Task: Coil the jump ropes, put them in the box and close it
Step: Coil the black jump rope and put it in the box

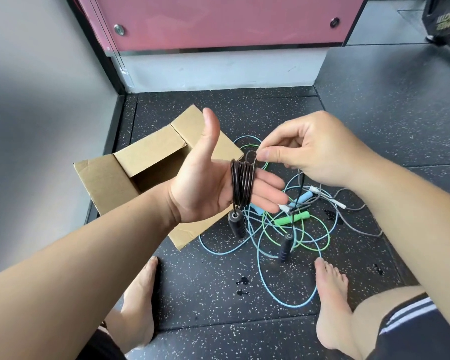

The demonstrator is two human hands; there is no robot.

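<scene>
Near the open cardboard box (107,178), black rope (242,181) around the left hand (205,188).

gym: speckled rubber floor tiles (218,294), black equipment base (444,19).

there is only one camera. it sits on the person's head and looks forward and down. the left hand (203,183) and the right hand (315,152) are very near it, in the middle of the picture, and the black rope (242,183) runs from one to the other. both arms reach in from the bottom corners. the bare feet (138,307) stand right below on the dark floor (218,281). the box (102,183) and the wall (218,71) are farther off. the lens is wide, so a lot fits in.
</scene>
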